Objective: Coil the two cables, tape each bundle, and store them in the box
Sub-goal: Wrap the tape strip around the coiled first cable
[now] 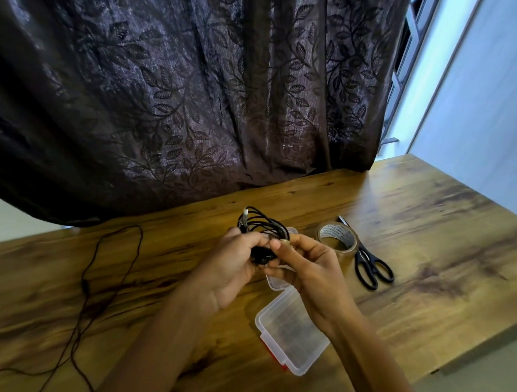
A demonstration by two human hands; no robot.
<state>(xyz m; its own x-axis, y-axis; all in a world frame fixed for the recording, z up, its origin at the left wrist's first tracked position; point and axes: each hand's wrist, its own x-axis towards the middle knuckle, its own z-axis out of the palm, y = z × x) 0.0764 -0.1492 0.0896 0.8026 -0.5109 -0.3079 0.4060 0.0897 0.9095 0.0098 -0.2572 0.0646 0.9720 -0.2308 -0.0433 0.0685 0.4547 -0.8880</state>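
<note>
So we hold the coiled black cable (261, 226) above the table (418, 207), left hand (231, 264) clamped on the bundle, right hand (304, 266) pinching its near end. Clear plastic box (290, 329) sits open just under our wrists. Second cable (105, 271) lies loose at left. Tape roll (337, 236) and scissors (369, 261) touch, right of the hands.

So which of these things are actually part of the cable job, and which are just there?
Part of the job:
coiled cable, held in both hands
loose cable
tape roll
scissors
clear box

Just there:
curtain
wooden table
</note>
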